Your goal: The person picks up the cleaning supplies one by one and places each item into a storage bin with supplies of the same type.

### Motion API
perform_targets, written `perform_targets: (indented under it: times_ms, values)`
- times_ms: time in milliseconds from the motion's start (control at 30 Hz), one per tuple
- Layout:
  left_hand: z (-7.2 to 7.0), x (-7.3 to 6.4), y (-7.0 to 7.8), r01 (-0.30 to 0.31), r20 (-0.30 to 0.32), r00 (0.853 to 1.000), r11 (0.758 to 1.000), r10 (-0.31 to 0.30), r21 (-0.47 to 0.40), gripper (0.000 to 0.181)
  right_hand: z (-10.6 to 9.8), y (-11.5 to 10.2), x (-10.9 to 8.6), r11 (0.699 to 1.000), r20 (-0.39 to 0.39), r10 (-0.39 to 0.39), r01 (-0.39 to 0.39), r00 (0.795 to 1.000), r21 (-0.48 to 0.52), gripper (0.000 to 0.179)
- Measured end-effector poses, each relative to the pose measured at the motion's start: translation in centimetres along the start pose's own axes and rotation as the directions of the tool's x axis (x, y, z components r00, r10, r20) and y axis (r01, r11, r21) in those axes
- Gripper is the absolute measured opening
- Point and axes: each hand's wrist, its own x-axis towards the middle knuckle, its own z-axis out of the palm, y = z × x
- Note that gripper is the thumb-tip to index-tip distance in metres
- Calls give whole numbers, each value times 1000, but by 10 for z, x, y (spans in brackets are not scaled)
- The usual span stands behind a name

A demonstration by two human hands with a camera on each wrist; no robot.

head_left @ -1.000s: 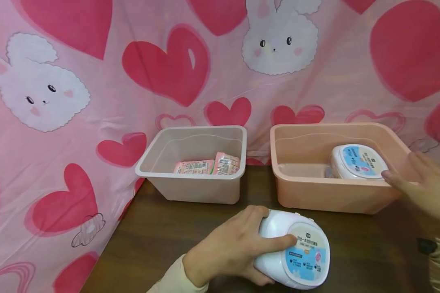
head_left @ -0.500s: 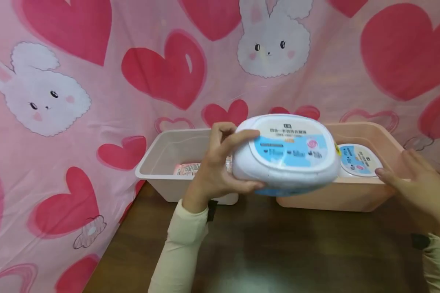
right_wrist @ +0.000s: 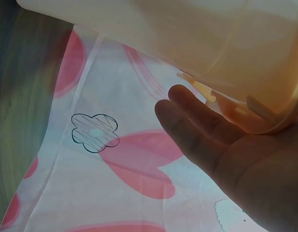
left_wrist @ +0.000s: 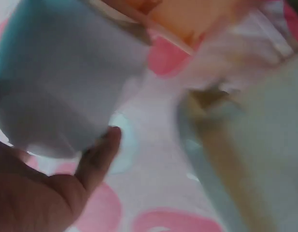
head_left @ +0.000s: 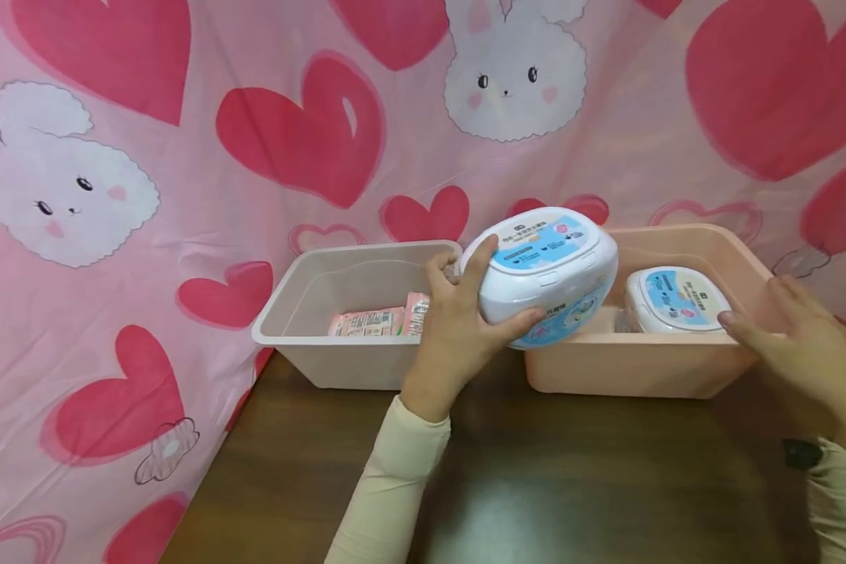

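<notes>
In the head view my left hand [head_left: 461, 321] grips one end of a white laundry pod tub [head_left: 543, 274] with a blue-and-cream label. The tub is raised and tilted above the near left rim of the peach bin [head_left: 627, 368]. Close up in the left wrist view, the tub [left_wrist: 66, 82] is blurred, with my left hand [left_wrist: 47, 193] at its end. A second laundry pod tub [head_left: 677, 300] sits inside the peach bin at the right. My right hand [head_left: 807, 345] is at that bin's right end; its fingers [right_wrist: 197, 135] lie nearly straight beside the outer wall.
Left of the peach bin stands a greyish-beige bin [head_left: 352, 364] holding pink packets [head_left: 370, 323]. Both bins are on a dark wooden table [head_left: 571, 478]. Behind hangs a pink cloth [head_left: 254, 47] with hearts and rabbits.
My left hand has lifted the laundry pod tub from low over the table to the peach bin, then turned and tilted it. My right hand has stayed by the bin's right end.
</notes>
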Motion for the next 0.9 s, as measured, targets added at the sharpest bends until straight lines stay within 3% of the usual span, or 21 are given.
perform_targets:
  times_ms: [167,333,500,633,767,900]
  values:
    - [10,6,15,-87,-48,994,964,102,249,91,1,-2,-2,1000,-23,2,-2,1000,5,89]
    - [18,16,21,-172,-8,983,923,186,345,86,0,-3,-3,1000,-24,24,-25,999,-8,90]
    - [19,25,25,-184,47,983,922,178,340,78,-2,-5,1,998,-5,69,-69,998,-8,91]
    - [24,32,27,-171,89,984,948,153,270,77,-3,-5,3,997,7,79,-79,997,9,91]
    - [40,45,34,-96,88,993,981,82,171,74,-5,-4,1,998,4,58,-58,998,15,90]
    - [54,54,42,-13,72,997,987,1,162,68,-4,-5,-3,998,10,63,-63,998,12,89]
